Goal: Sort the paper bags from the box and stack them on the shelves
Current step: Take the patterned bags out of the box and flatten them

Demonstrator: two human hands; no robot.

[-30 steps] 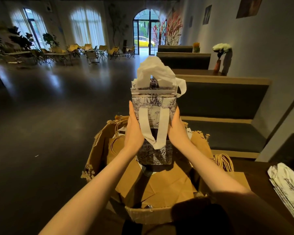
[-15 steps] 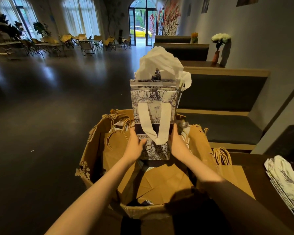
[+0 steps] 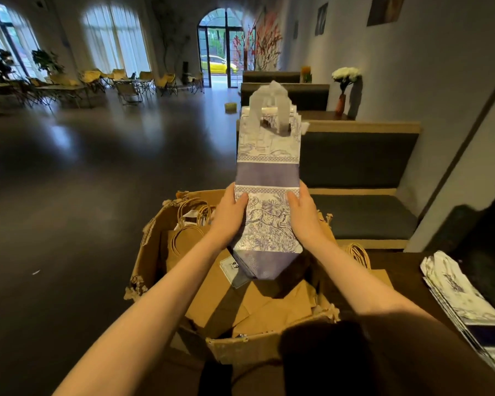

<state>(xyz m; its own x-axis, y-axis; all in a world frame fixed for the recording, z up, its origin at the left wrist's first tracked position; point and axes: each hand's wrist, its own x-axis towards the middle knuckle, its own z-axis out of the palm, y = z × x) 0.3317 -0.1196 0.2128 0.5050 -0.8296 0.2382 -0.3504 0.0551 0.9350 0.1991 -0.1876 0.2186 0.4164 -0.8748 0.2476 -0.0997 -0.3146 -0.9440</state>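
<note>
Head view: we've got the blue-and-white printed bag (image 3: pixel 267 195) flattened and upright, held above the open cardboard box (image 3: pixel 240 342). Left hand (image 3: pixel 229 214) takes its left edge, right hand (image 3: pixel 303 214) its right edge; both grips are closed on the bag's lower half, thumbs on the printed face, fingers behind. Above the grip: purple band, then white ribbon handles (image 3: pixel 270 110), blurred. Below the grip: the bag's folded purple bottom, pointing into the box. Under that, brown paper bags (image 3: pixel 269 310) lie flat in the box, more with twine handles standing left of the left hand. Right of the right grip, well apart, a stack of printed bags (image 3: pixel 466 304) lies on the dark counter (image 3: pixel 406 267); a brown bag's handles just beside the box.
</note>
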